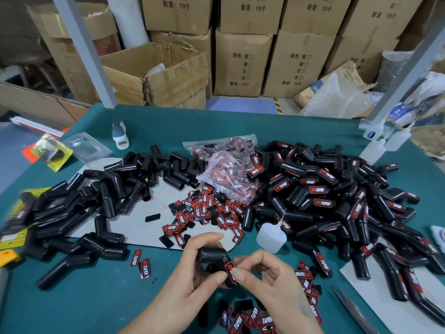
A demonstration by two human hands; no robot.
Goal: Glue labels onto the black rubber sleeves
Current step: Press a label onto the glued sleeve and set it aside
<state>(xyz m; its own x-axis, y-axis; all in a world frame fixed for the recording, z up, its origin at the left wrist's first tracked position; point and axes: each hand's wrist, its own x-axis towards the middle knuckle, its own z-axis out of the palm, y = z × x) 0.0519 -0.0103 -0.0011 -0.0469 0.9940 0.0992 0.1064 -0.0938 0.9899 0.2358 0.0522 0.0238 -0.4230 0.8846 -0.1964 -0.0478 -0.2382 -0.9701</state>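
Note:
My left hand (192, 276) grips a bent black rubber sleeve (213, 255) above the table's front edge. A red and black label (230, 271) lies on the sleeve's lower arm. My right hand (265, 276) pinches that label against the sleeve with thumb and forefinger. A small white glue bottle (271, 237) with a thin nozzle stands just behind my hands. Bare sleeves (101, 203) are heaped at the left, and labelled sleeves (337, 201) are piled at the right. Loose labels (207, 213) are scattered in the middle.
Clear bags of labels (226, 169) lie behind the loose ones on a grey mat (142, 227) over the green table (96, 297). More labels (252, 319) sit near my wrists. Scissors (349, 307) lie at the front right. Cardboard boxes (243, 63) stand behind.

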